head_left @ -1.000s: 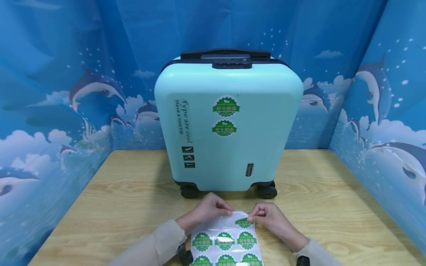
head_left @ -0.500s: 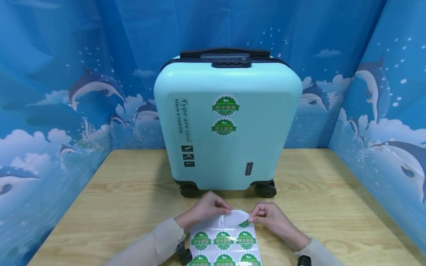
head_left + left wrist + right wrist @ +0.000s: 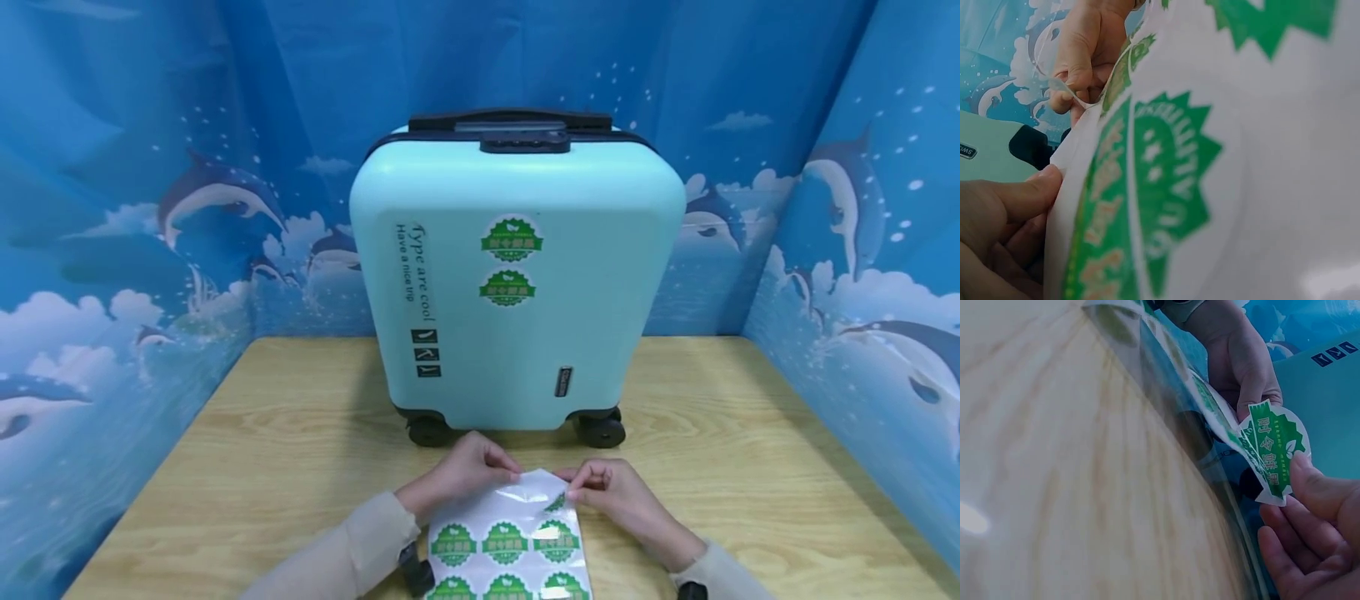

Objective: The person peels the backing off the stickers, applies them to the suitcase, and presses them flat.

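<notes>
A sheet of round green stickers (image 3: 487,505) lies in front of the suitcase, its far edge lifted. My left hand (image 3: 467,471) pinches that far edge between thumb and fingers, also seen close up in the left wrist view. At the far right corner, my right hand (image 3: 613,493) pinches a green-and-white sticker (image 3: 1275,453) between thumb and fingertips. This sticker is partly peeled and bent back, its other side still joined to the sheet. The light-blue suitcase (image 3: 480,358) stands upright behind both hands, with two similar green stickers (image 3: 512,239) one above the other on its front.
A wooden table (image 3: 270,433) bears everything. Blue curtains with dolphins (image 3: 217,192) enclose it at the back and sides. The suitcase's black wheels (image 3: 602,431) stand just beyond the hands. A dark device (image 3: 416,571) is strapped at the left wrist.
The sticker corner has been peeled further back, so less of its green print shows from above. My right hand has moved slightly right; my left hand stays nearly in place.
</notes>
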Demonstrator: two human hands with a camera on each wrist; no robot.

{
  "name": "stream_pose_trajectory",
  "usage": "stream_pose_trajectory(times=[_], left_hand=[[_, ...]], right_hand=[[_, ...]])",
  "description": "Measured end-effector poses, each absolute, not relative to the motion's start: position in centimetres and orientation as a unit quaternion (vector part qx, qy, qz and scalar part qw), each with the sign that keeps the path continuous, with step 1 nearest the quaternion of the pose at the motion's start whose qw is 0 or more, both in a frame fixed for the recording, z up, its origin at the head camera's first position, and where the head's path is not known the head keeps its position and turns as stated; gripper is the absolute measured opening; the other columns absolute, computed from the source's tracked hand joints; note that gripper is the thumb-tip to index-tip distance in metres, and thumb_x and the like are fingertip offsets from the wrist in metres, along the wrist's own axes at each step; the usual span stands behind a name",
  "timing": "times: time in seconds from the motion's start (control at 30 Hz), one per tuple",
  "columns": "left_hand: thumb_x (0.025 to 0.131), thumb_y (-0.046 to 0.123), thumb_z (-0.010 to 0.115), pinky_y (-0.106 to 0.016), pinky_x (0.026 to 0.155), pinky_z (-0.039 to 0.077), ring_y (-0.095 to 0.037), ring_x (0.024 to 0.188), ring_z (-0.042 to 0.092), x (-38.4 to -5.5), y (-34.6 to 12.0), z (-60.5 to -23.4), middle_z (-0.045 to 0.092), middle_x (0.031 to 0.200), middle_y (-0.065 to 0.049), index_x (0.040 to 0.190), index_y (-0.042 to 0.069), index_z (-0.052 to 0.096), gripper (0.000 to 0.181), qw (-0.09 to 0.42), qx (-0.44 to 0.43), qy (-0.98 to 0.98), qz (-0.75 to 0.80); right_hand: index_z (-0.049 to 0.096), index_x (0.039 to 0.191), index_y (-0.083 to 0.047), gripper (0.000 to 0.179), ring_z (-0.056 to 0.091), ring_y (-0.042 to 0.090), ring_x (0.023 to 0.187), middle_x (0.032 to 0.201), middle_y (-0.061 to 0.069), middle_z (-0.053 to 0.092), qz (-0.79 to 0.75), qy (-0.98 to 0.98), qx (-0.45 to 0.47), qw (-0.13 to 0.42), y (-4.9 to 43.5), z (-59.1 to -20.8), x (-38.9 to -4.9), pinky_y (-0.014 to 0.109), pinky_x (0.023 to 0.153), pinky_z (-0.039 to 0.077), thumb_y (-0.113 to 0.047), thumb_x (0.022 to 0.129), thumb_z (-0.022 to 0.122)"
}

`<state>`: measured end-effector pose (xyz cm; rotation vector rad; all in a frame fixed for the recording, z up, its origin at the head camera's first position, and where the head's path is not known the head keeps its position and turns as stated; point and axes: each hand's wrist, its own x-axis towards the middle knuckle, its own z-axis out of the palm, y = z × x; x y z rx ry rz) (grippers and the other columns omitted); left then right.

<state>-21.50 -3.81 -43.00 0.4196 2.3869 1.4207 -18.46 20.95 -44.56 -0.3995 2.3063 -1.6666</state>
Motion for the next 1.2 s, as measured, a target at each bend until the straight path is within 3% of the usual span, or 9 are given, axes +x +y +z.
stream_pose_trajectory(times=[0.23, 0.57, 0.73, 1.07, 1.2], left_hand=[[0.077, 0.005, 0.073, -0.026, 0.066, 0.051, -0.013, 0.071, 0.062, -21.7, -4.1, -43.1, 0.071, 0.079, 0.000, 0.084, 0.012, 0.074, 0.009, 0.176, 0.136, 0.831, 0.509], [0.079, 0.008, 0.073, -0.026, 0.067, 0.052, -0.012, 0.072, 0.063, -21.7, -4.6, -43.1, 0.070, 0.079, 0.004, 0.084, 0.015, 0.074, 0.008, 0.181, 0.157, 0.842, 0.484], [0.080, 0.010, 0.072, -0.026, 0.064, 0.051, -0.012, 0.069, 0.062, -21.8, -4.4, -42.9, 0.069, 0.077, 0.005, 0.084, 0.017, 0.074, 0.008, 0.193, 0.180, 0.845, 0.465], [0.080, 0.013, 0.072, -0.032, 0.077, 0.050, -0.012, 0.079, 0.062, -22.3, -4.1, -42.9, 0.069, 0.084, 0.007, 0.090, 0.019, 0.073, 0.012, 0.214, 0.181, 0.828, 0.486], [0.080, 0.010, 0.072, -0.029, 0.078, 0.052, -0.012, 0.080, 0.064, -22.5, -4.1, -42.8, 0.071, 0.087, 0.003, 0.093, 0.015, 0.073, 0.014, 0.208, 0.187, 0.817, 0.504]], right_hand=[[0.064, 0.086, 0.003, 0.023, 0.063, 0.024, 0.105, 0.112, 0.016, 0.066, -0.584, 0.796, -0.113, 0.110, 21.1, -44.2, -18.5, 0.021, 0.087, 0.048, -0.017, 0.080, 0.072], [0.067, 0.085, 0.005, 0.015, 0.058, 0.012, 0.070, 0.083, 0.009, 0.070, -0.557, 0.828, -0.038, 0.048, 22.1, -43.4, -18.9, 0.022, 0.059, 0.043, -0.008, 0.081, 0.072], [0.067, 0.085, 0.004, 0.016, 0.056, 0.012, 0.067, 0.079, 0.007, 0.069, -0.561, 0.826, -0.038, 0.047, 22.1, -43.3, -19.1, 0.022, 0.058, 0.043, -0.010, 0.081, 0.073], [0.065, 0.087, 0.003, 0.018, 0.055, 0.013, 0.066, 0.077, 0.006, 0.067, -0.566, 0.822, -0.038, 0.054, 21.5, -42.7, -18.9, 0.022, 0.060, 0.045, -0.011, 0.080, 0.073], [0.064, 0.088, 0.004, 0.019, 0.055, 0.013, 0.065, 0.077, 0.008, 0.066, -0.565, 0.821, -0.059, 0.058, 21.1, -42.6, -19.0, 0.022, 0.059, 0.046, -0.012, 0.080, 0.072]])
